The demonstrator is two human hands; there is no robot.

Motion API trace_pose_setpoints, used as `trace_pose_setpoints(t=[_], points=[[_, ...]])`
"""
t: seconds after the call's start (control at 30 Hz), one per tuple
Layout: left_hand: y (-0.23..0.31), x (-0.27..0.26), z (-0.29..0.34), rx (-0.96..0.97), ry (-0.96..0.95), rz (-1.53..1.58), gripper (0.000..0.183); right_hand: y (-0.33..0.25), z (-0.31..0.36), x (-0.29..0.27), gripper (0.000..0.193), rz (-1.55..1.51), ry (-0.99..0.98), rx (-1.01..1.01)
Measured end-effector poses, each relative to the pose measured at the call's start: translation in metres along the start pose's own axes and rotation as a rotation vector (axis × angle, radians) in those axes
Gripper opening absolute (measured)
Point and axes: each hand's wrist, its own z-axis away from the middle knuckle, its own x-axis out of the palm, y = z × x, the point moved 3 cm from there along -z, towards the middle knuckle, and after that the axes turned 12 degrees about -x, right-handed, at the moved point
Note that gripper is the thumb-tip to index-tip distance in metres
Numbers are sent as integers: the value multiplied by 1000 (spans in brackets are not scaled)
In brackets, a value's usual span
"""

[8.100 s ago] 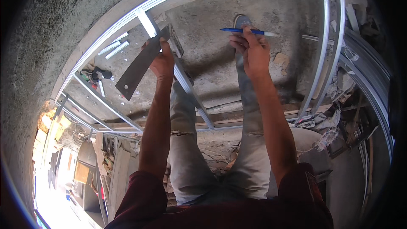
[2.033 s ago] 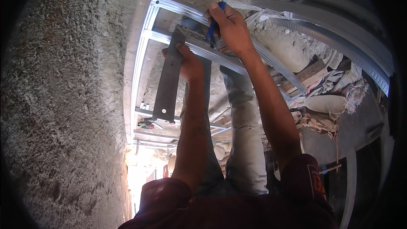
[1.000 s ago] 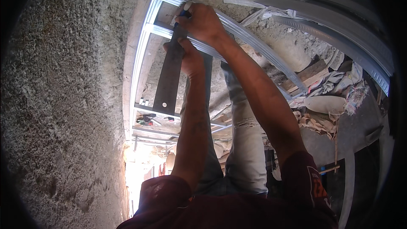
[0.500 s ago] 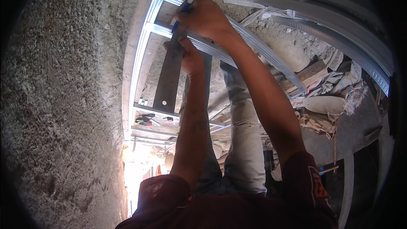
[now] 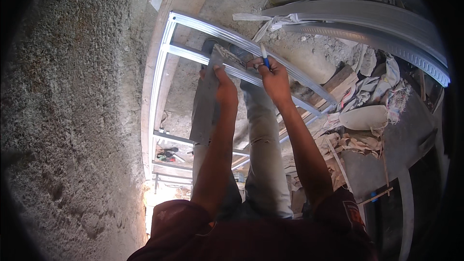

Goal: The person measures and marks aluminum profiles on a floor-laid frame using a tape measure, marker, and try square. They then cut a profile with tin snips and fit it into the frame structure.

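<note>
My left hand [image 5: 226, 87] is closed around a flat grey metal blade [image 5: 205, 106], which looks like a carpenter's square. Its wide end hangs down toward my leg, and its upper end lies by the inner rail [image 5: 188, 54] of a shiny metal frame [image 5: 208, 26]. A blue and white marker [image 5: 265, 58] stands upright in the closed fingers of my right hand [image 5: 276, 82]. That hand is above the frame, to the right of the square and apart from it. My shoes show partly beyond the inner rail.
A rough concrete wall [image 5: 72, 116] rises on the left, with a wooden board [image 5: 157, 67] along its foot. Curved metal channels [image 5: 357, 14] lie at the far right. Crumpled sacks [image 5: 367, 116] and scraps lie on the right. Small tools [image 5: 166, 154] lie near the lower rails.
My right hand has drawn back to the right with the marker, away from the square and rail. The square has tilted and shifted slightly nearer in my left hand. My view has shifted too.
</note>
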Motion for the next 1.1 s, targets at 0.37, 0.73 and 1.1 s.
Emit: trace_pose_setpoints(t=[0.37, 0.73, 1.1], points=[[35, -62, 70, 362, -915, -277, 37, 9, 121, -6, 70, 180, 217, -116], [-5, 14, 181, 766, -1493, -737, 74, 160, 186, -57, 42, -936, 621, 157], [-110, 148, 250, 967, -1612, -1071, 47, 270, 213, -156, 33, -751, 586, -96]])
